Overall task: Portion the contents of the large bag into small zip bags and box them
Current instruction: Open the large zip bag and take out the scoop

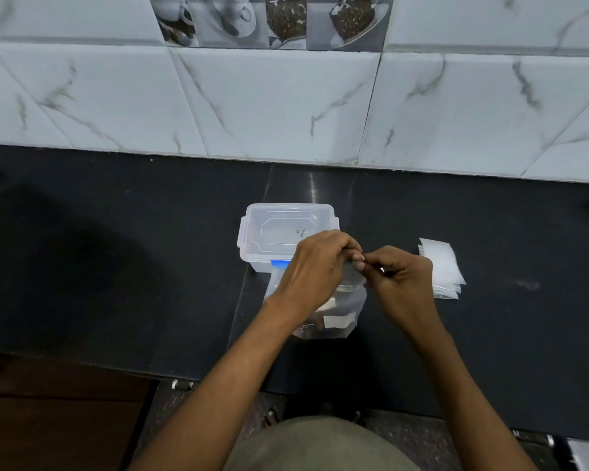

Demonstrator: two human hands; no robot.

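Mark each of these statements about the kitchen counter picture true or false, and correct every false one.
1. The clear plastic box has its lid on. True.
2. The stack of small zip bags lies to the left of the box. False: it lies to the right of it, on the dark counter.
3. Both hands meet at the top of the large bag. True: the left hand and the right hand pinch its upper edge.
4. The large bag stands behind the box, against the tiled wall. False: it stands in front of the box, nearer the person.
5. A filled small bag lies on the lid. False: nothing rests there.
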